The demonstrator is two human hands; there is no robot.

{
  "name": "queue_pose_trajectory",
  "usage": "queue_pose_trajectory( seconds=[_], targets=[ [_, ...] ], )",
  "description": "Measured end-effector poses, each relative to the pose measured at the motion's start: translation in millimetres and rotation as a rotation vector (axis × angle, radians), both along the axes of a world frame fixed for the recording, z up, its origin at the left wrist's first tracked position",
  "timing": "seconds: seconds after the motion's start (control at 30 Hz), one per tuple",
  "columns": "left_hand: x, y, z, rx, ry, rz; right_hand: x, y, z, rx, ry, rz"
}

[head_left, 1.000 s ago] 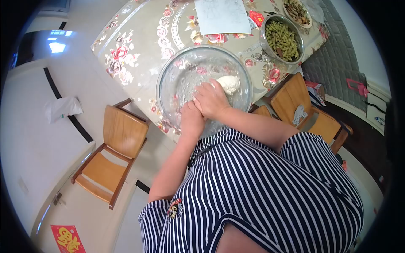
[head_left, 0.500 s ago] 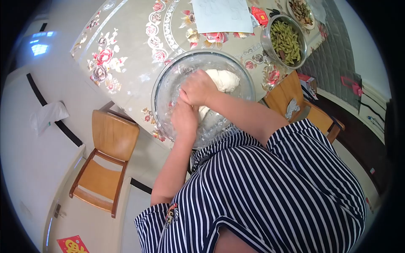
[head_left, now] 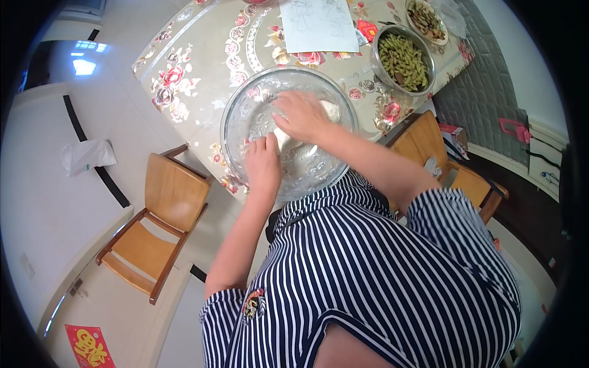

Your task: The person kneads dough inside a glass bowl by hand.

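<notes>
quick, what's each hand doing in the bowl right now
Left hand: open, pressing flat on the dough in the glass bowl.
Right hand: fingers spread, pressing down on the dough, not gripping.

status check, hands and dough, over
Both hands in glass bowl. Right hand pressing on dough, left hand at its near edge. Nothing blocking.

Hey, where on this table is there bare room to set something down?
Free: the flowered tablecloth left of the glass bowl, up to the paper sheet. Crowded: the right end, where the bean bowl and a plate sit close together.
</notes>
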State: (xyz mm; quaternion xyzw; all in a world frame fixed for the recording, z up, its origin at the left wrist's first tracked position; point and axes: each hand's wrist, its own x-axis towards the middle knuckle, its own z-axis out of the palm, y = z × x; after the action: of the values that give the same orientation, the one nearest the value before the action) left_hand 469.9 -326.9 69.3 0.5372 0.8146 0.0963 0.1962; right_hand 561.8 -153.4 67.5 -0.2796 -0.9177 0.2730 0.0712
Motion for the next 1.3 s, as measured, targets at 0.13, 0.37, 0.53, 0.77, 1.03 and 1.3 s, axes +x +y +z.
queue_pose_trajectory(
  seconds=[0.13,0.37,0.53,0.77,1.03,1.3],
  targets=[
    [17,-17,9,0.116,0.024,0.010,22,-32,-13,0.323,0.074,-0.173],
    [14,30,-19,-0.152,0.142,0.246,1,-18,-46,0.301,0.133,-0.158],
    [-7,42,-35,-0.278,0.075,0.241,-24,-5,-60,0.288,0.156,-0.114],
    [-21,55,-22,-0.302,-0.063,0.311,-50,8,-62,0.344,-0.024,-0.105],
    [-9,48,-18,-0.102,-0.114,0.318,-64,34,-27,0.003,-0.344,-0.010],
    [39,5,6,0.156,-0.223,0.235,-7,-7,-11,0.094,0.406,0.231]
  ],
)
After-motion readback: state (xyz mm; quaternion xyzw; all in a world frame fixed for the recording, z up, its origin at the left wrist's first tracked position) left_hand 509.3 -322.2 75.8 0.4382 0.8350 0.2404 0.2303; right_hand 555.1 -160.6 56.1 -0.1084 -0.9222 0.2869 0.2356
